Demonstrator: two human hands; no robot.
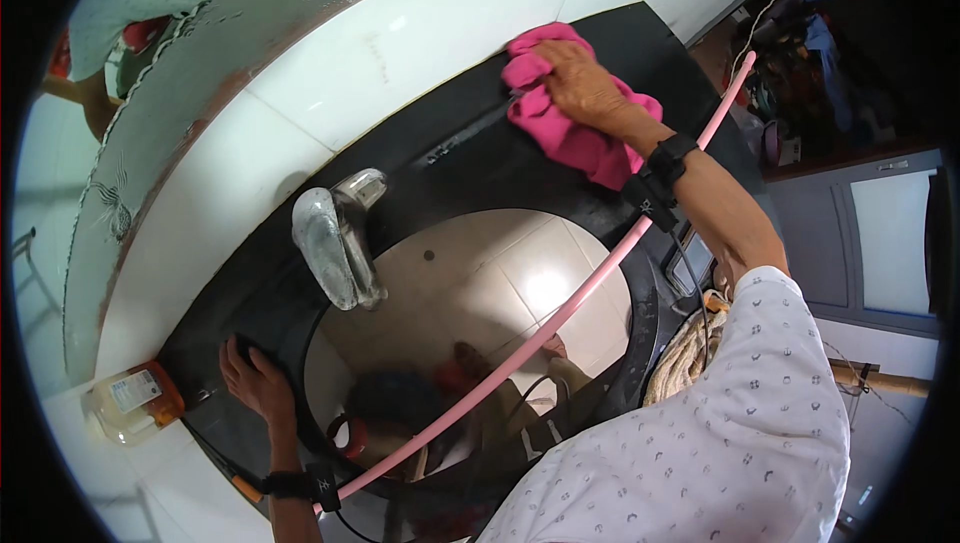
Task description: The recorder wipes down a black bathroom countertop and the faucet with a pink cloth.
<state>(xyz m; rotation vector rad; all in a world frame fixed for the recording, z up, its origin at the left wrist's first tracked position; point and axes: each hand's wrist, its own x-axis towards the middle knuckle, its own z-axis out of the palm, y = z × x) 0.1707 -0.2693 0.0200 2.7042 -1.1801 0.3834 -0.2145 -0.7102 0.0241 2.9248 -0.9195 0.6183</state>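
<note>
My right hand (580, 88) presses on a bunched pink cloth (570, 143) at the far right of the black countertop (455, 158), its fingers curled over the fabric. On the counter's left end lies my left hand (258, 383), fingers stretched out and nothing held. A worn chrome faucet (325, 243) stands between the two hands, at the back edge of a round opening in the counter. Through this opening the tiled floor (450, 293) and part of my legs can be seen. Both wrists wear black bands.
A pink tube (520, 353) slants over the opening from lower left to upper right, beneath my right forearm. A bottle of orange liquid (135, 403) sits past the counter's left end. Behind are white wall tiles (300, 93) and a mirror (170, 133). Coiled rope (680, 358) hangs at right.
</note>
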